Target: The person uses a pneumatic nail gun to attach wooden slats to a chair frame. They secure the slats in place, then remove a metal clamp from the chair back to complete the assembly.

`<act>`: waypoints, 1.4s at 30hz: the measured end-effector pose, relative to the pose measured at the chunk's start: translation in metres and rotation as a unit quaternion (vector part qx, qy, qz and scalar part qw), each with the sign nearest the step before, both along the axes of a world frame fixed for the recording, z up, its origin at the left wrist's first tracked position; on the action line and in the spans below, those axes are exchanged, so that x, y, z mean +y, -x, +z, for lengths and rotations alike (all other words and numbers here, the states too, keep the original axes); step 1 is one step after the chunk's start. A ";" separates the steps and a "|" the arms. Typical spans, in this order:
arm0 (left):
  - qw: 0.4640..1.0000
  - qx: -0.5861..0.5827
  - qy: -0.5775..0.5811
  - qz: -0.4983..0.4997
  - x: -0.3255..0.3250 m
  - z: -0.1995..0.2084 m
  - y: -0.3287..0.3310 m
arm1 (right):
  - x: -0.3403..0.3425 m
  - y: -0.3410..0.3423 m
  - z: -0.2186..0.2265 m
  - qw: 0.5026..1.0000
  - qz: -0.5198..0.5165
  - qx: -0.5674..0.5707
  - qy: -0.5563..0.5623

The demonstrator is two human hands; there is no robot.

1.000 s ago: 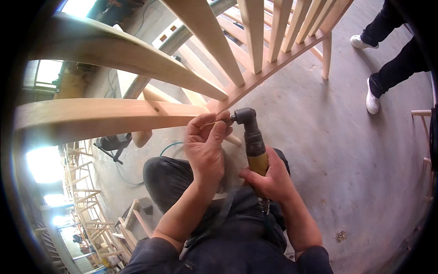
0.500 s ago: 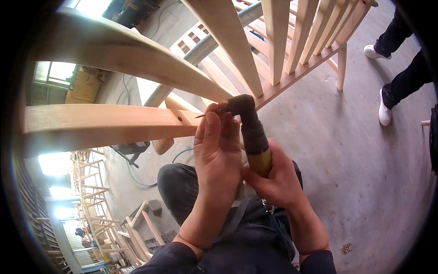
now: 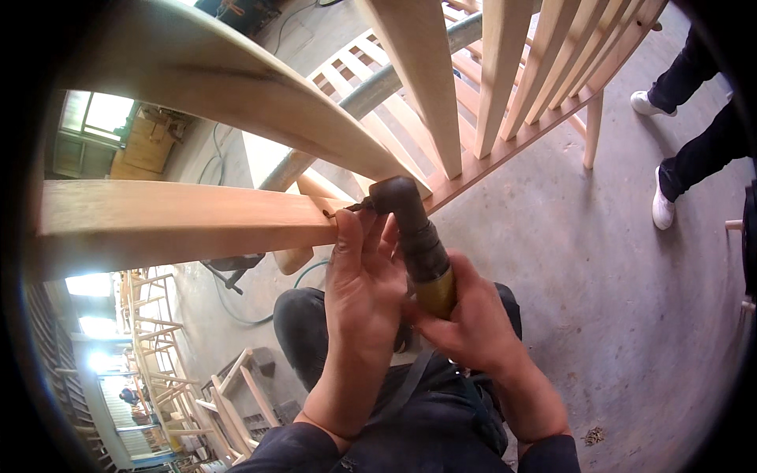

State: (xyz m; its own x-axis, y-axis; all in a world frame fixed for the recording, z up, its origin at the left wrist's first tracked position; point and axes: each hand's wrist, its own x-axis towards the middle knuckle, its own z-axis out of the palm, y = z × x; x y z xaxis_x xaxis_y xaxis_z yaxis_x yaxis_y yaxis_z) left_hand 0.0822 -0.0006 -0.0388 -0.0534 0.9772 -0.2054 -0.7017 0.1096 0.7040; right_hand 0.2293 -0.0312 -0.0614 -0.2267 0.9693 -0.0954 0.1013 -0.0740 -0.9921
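My right hand (image 3: pixel 465 315) is wrapped round the yellow and dark body of a right-angle power drill (image 3: pixel 418 240), its dark head turned toward the left. A thin dark bit (image 3: pixel 353 208) reaches out of the head. Its tip is at a small dark hole in the end of a pale wooden rail (image 3: pixel 189 213); whether it has entered is too small to tell. My left hand (image 3: pixel 363 268) is closed around the bit, thumb on the near side and fingers behind, close under the drill head.
Curved wooden slats (image 3: pixel 410 87) fan out from a long wooden rail (image 3: pixel 489 169) ahead. A grey metal pipe (image 3: pixel 371 91) crosses behind them. Another person's legs (image 3: pixel 694 158) stand at the right. Wooden frames (image 3: pixel 158 339) are stacked at left; a green hose (image 3: pixel 303 272) lies on the floor.
The drill head has moved left and slightly down with both hands, bringing the bit's tip to the hole in the rail. The frame appears shifted slightly in view.
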 end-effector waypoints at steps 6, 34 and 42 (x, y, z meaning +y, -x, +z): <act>1.000 -0.007 0.020 0.014 -0.001 0.004 -0.005 | 0.012 -0.009 0.012 0.998 0.055 -0.033 0.025; 0.451 0.658 -0.440 -0.413 0.152 0.144 0.107 | 0.003 0.001 0.020 0.999 0.020 -0.033 -0.002; 0.455 0.690 -0.210 -0.522 0.150 0.157 0.069 | 0.001 0.004 0.022 0.999 -0.003 -0.042 -0.007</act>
State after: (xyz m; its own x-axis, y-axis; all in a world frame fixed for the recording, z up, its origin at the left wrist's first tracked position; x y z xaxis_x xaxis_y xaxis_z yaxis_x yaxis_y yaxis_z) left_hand 0.0135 0.1494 0.1187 0.6903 0.5551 -0.4640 0.7207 -0.4712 0.5084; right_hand 0.2252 -0.0298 -0.0398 -0.2130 0.9718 -0.1010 0.1831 -0.0619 -0.9811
